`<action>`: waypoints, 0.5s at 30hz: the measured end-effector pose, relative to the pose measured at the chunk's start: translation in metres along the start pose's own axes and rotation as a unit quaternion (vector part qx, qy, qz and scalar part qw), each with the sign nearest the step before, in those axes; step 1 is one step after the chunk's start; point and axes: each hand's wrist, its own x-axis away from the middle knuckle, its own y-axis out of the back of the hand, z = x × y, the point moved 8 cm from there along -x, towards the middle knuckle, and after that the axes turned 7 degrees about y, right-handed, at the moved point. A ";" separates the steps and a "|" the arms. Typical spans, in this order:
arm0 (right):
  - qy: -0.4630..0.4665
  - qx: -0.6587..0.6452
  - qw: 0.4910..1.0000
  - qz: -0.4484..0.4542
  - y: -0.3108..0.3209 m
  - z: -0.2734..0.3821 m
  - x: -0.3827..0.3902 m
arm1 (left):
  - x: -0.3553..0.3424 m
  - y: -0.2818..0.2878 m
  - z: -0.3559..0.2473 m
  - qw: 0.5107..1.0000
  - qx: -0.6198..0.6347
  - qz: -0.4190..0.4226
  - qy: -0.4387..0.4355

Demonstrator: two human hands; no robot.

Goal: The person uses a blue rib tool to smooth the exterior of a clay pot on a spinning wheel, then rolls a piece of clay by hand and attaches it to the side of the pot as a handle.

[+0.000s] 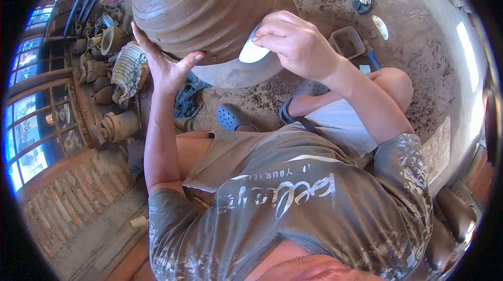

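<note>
at both hands [167, 71] [304, 42], ridged clay pot [209, 13]

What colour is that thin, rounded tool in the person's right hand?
White: the thin, rounded tool in the right hand shows best in the head view.

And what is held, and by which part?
The right grip holds a white tool by its upper part; the left grip touches the ribbed pot.
</note>
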 end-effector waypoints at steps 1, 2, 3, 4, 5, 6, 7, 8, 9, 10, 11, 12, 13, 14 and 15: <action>-0.010 -0.002 0.999 0.031 0.000 0.001 -0.001 | 0.002 0.002 0.002 1.000 -0.012 -0.001 0.007; -0.019 -0.009 0.997 0.079 -0.005 0.000 0.006 | 0.004 0.004 0.002 1.000 -0.023 -0.002 0.013; -0.034 -0.012 0.991 0.126 -0.010 -0.002 0.021 | 0.004 0.005 0.003 1.000 -0.003 0.001 0.023; -0.045 -0.016 0.984 0.174 -0.016 -0.006 0.036 | 0.007 0.007 0.003 0.999 0.018 -0.001 0.034; -0.068 -0.039 0.988 0.131 -0.012 -0.003 0.047 | 0.007 0.007 0.006 0.998 0.037 -0.003 0.045; -0.089 -0.044 0.992 0.078 -0.006 -0.001 0.053 | 0.011 0.008 0.008 0.999 0.017 0.001 0.037; -0.110 -0.048 0.992 0.025 0.000 0.001 0.059 | 0.014 0.008 0.014 1.000 -0.005 0.005 0.028; -0.131 -0.053 0.990 -0.028 0.005 0.001 0.064 | 0.018 0.008 0.016 0.999 -0.026 0.008 0.020; -0.140 -0.055 0.987 -0.049 0.006 0.001 0.068 | 0.021 0.000 0.015 0.999 0.032 0.018 0.033; -0.118 -0.043 0.989 -0.077 0.008 0.004 0.067 | 0.023 -0.001 0.011 1.000 0.000 0.002 0.012; -0.096 -0.031 0.989 -0.104 0.008 0.004 0.065 | 0.026 0.000 0.007 0.999 -0.031 -0.014 -0.010; -0.074 -0.018 0.989 -0.130 0.009 0.003 0.062 | 0.029 -0.001 0.006 0.997 -0.061 -0.032 -0.031; -0.047 -0.001 0.989 -0.139 0.007 0.002 0.059 | 0.030 0.000 0.008 0.992 -0.111 -0.047 -0.022; -0.020 0.015 0.989 -0.147 0.005 0.000 0.054 | 0.030 -0.005 0.008 0.995 -0.088 -0.039 -0.021; 0.010 0.033 0.987 -0.155 0.004 0.000 0.049 | 0.028 -0.014 -0.002 0.997 -0.064 -0.034 -0.022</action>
